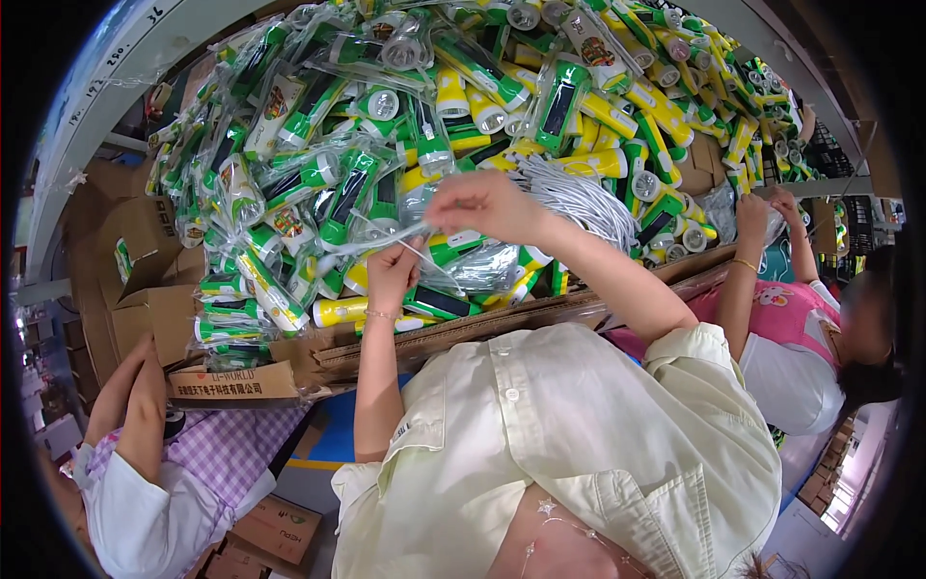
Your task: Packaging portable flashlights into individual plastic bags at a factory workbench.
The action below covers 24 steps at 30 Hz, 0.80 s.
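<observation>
A thin white cable (371,241) runs between my hands over the heap of flashlights, partly smeared by motion. My left hand (392,275) is closed with the cable at its fingertips. Just right of it and higher, my right hand (487,206) has its fingers curled in a pinch at the cable, slightly blurred. Beyond my right wrist lies a bundle of white cables (584,203) on the heap. Clear plastic bags (487,265) lie below my right hand. Green-and-black flashlights (352,193) in clear bags and yellow flashlights (603,162) surround both hands.
A cardboard edge (463,323) runs along the near side of the heap. To the left stand an open carton (145,246) and a co-worker's arms (145,410). On the right, another co-worker's hands (762,212) are raised by the heap. A grey metal frame (48,174) borders the pile.
</observation>
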Tool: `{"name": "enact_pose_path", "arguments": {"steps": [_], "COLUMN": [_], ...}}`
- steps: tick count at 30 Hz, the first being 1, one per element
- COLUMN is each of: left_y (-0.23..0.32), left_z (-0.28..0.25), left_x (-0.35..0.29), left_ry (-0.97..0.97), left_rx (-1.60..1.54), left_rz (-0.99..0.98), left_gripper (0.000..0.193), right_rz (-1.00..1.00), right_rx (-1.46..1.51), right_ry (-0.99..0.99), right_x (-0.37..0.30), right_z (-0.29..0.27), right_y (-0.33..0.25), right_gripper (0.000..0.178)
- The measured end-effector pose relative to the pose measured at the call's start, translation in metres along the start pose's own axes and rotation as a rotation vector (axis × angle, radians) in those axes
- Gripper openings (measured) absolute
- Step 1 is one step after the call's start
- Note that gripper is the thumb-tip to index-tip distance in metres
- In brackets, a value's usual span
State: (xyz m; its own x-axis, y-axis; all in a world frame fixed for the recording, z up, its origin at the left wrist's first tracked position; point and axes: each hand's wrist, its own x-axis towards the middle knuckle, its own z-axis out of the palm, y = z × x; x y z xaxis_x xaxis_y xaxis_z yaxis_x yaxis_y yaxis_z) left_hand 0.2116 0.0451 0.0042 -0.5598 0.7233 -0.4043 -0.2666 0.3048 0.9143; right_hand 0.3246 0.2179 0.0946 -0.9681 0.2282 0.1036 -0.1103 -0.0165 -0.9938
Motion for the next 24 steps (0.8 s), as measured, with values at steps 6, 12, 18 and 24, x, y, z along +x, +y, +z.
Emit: {"name": "enact_pose_path", "arguments": {"steps": [6,12,18,24], "left_y": [-0.008,-0.007,-0.003,-0.005], "left_z": [-0.004,-0.001,-0.018,-0.013], "left_x": [0.002,0.000,-0.008,-0.005], "left_ry": [-0.002,-0.041,-0.088,0.014], "left_rx": [-0.001,-0.052,-0.184,0.016], "left_rz": [0.029,0.082,0.123,0.156], "left_gripper": [0.022,0.019,0.019,0.015], "right_rz": [0.175,0.239,0.101,-0.335], "right_rx": [-1.256,-1.741,-1.557,-1.069], "right_ry": [-0.180,-0.474,-0.254,0.047], "right_x": [-0.011,-0.014,0.001,0.012], "right_z": [-0.025,-0.004,-0.015,0.018], "right_y": [0.023,0.010,0.015,0.044], "right_gripper": [0.008,0.007,0.011,0.021]}}
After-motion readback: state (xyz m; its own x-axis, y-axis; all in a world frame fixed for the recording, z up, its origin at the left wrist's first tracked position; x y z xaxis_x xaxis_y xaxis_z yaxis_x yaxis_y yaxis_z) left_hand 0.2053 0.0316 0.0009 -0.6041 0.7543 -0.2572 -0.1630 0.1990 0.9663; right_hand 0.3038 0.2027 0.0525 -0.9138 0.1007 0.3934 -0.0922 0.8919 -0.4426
